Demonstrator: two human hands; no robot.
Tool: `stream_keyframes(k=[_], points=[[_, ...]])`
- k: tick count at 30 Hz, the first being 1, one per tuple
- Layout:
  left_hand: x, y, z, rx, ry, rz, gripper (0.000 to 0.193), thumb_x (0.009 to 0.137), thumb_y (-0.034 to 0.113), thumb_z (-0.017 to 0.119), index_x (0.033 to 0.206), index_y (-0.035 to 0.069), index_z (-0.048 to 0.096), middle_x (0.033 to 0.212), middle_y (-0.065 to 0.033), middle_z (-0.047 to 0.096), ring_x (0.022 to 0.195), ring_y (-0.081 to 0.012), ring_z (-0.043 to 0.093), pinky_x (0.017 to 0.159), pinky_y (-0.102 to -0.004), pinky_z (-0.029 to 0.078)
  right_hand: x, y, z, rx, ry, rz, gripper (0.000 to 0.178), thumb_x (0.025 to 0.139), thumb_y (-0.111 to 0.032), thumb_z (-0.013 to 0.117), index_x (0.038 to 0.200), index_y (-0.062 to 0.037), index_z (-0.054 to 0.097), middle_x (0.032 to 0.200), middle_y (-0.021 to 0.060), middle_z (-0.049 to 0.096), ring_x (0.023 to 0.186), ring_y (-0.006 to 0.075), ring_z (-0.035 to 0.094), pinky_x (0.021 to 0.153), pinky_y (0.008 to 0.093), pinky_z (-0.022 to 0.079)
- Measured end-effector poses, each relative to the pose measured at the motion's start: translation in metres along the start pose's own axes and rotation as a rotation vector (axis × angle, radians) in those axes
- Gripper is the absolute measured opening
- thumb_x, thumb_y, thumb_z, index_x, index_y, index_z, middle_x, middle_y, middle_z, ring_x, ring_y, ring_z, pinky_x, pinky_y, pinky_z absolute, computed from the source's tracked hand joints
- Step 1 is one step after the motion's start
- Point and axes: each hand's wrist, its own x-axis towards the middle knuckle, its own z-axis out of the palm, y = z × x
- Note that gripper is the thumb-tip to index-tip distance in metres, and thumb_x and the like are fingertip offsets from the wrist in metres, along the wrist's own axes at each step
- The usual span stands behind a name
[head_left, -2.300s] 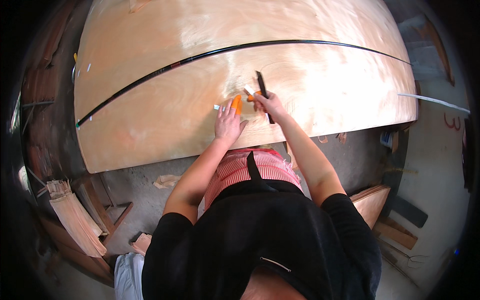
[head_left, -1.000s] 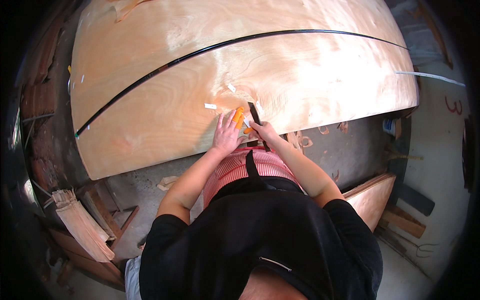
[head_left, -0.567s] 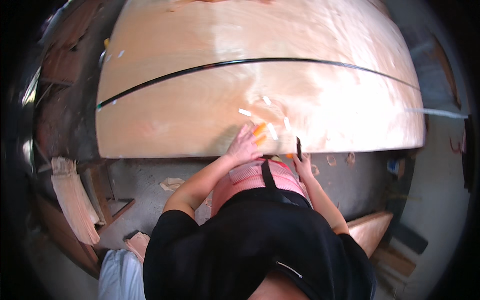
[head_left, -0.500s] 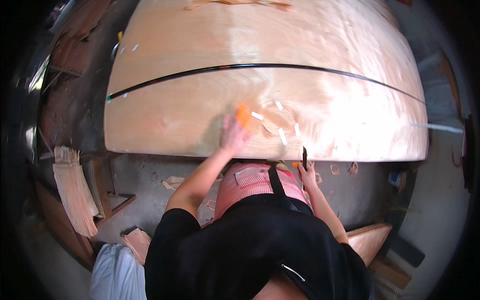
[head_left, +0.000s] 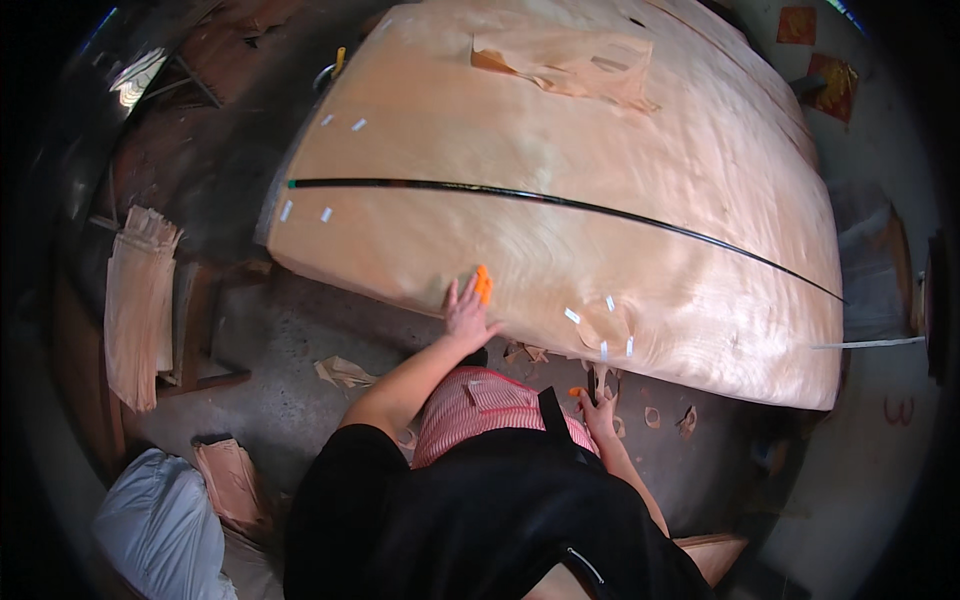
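In the head view, the left hand (head_left: 468,315) lies on the pale wood sheet (head_left: 720,180) at its near edge, fingers spread and pointing away, with orange finger covers (head_left: 483,287) and nothing seen in its grasp. The right hand (head_left: 600,412) is low on the near side of that edge, off the sheet, its fingers curled; whether it holds anything I cannot tell. A roundish patch (head_left: 601,326) sits in the sheet near the same edge, with four white strips (head_left: 572,315) around it. It lies to the right of the left hand and just beyond the right one, which is the nearer of the two. The patch shows no clear long axis; the sheet's near edge slants, coming nearer toward the right. A stretch of wood grain separates the left hand from the patch. Farther off, a thin black rod (head_left: 545,197) crosses from left to right, its right end nearer, well apart from both hands. Beyond it lies a loose veneer piece (head_left: 575,62). Veneer scraps (head_left: 652,417) lie on the floor to the right of the right hand.
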Motion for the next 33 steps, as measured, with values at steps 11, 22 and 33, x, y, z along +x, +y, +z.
stream_keyframes(k=[11, 22, 33], points=[[-0.134, 0.009, -0.027, -0.402, -0.014, 0.014, 0.061, 0.078, 0.035, 0.055, 0.125, 0.003, 0.035, 0.127, -0.0186, 0.035, 0.108, -0.0338, 0.042, 0.091, -0.0407, 0.034, -0.019, 0.084, 0.055, 0.192, -0.092, 0.173, 0.020, 0.086, -0.027, 0.051, 0.085, -0.0065, 0.055, 0.058, 0.0000, 0.052, 0.042, 0.0053, 0.037, 0.037, 0.0201, 0.029], [-0.314, -0.152, 0.043, -0.690, -0.046, -0.738, 0.061, 0.079, 0.040, 0.052, 0.122, -0.002, 0.039, 0.114, -0.0249, 0.047, 0.104, -0.0337, 0.049, 0.084, -0.0371, 0.041, 0.001, -0.008, 0.170, 0.442, -0.448, 0.021, 0.018, 0.086, -0.026, 0.051, 0.092, -0.0082, 0.052, 0.058, -0.0044, 0.040, 0.048, 0.0060, 0.038, 0.043, 0.0207, 0.029], [-0.318, -0.289, 0.003, -0.687, 0.008, -0.482, 0.051, 0.082, 0.031, 0.051, 0.120, -0.001, 0.040, 0.114, -0.0202, 0.048, 0.106, -0.0333, 0.047, 0.087, -0.0356, 0.039, 0.085, -0.122, 0.343, 0.468, -0.222, 0.155, 0.022, 0.089, -0.025, 0.046, 0.108, -0.0128, 0.049, 0.077, 0.0016, 0.058, 0.056, 0.0096, 0.051, 0.042, 0.0208, 0.037]])
